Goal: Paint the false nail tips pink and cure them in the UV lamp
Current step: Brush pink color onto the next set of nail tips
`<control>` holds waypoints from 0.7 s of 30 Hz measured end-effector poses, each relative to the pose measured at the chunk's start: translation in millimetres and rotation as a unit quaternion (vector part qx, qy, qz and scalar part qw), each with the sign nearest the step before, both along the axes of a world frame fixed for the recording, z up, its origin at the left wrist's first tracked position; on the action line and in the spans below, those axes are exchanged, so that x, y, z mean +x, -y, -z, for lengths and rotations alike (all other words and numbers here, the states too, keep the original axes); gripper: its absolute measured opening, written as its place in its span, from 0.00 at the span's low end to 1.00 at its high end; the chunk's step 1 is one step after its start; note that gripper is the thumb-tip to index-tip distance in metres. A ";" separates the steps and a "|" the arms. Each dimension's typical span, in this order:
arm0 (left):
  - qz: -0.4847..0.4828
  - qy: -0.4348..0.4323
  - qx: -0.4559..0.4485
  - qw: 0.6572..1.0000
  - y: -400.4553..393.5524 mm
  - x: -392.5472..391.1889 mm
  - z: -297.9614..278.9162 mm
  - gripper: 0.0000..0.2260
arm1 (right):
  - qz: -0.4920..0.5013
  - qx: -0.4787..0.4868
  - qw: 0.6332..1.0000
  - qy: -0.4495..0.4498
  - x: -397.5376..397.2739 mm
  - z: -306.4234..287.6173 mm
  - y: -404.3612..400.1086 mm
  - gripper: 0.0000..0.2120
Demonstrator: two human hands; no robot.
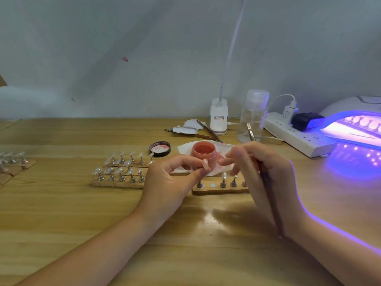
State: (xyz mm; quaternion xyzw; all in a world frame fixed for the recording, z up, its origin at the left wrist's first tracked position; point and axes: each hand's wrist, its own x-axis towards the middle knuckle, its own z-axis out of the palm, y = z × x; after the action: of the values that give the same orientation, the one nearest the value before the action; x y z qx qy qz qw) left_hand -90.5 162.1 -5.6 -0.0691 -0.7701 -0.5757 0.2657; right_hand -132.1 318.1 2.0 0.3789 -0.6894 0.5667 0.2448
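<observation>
My left hand (pixel 171 182) pinches a small stand between thumb and fingers, with a pale pink nail tip (pixel 205 163) on its top. My right hand (pixel 266 174) holds a thin brush (pixel 270 195) whose handle runs down past my wrist; its fingers reach toward the tip. Just behind both hands an open pot of pink gel (pixel 204 153) stands on a white wipe (pixel 185 148). The pot's lid (pixel 160 149) lies to its left. At the right, the UV lamp (pixel 354 120) glows violet with several tips on stands inside.
Cork strips with several clear tips on metal stands (pixel 121 170) lie left of my hands; another strip (pixel 220 187) with a few stands lies under them. Behind stand a clear bottle (pixel 252 118), a white desk-lamp base (pixel 219 117), tools and a power strip (pixel 296 139).
</observation>
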 end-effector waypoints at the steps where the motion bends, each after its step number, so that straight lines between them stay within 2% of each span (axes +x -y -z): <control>1: 0.009 -0.005 0.004 1.000 -0.5 0.2 -0.4 0.05 | 0.011 0.029 0.999 -0.019 -0.6 0.1 1.4 0.06; 3: 0.024 -0.012 -0.004 1.000 -0.6 0.7 -0.3 0.04 | 0.024 0.069 0.997 -0.039 -3.1 2.7 2.7 0.14; 6: 0.035 -0.011 -0.013 0.999 0.8 -0.4 1.2 0.04 | 0.012 0.091 0.995 -0.039 -5.4 7.6 3.3 0.18; 16: 0.029 -0.010 -0.042 0.999 0.0 -0.4 0.6 0.06 | 0.002 0.093 0.994 -0.056 -6.5 8.2 4.6 0.13; 21: 0.031 -0.008 -0.081 0.996 -1.1 -1.4 2.0 0.12 | -0.003 0.035 0.998 0.052 -10.1 9.8 -0.1 0.11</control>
State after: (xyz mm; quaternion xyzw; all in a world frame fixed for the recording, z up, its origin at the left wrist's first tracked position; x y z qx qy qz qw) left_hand -91.8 163.2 -7.6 -0.1192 -0.8095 -0.5189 0.2475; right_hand -142.2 318.1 -7.8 0.3598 -0.7196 0.5616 0.1935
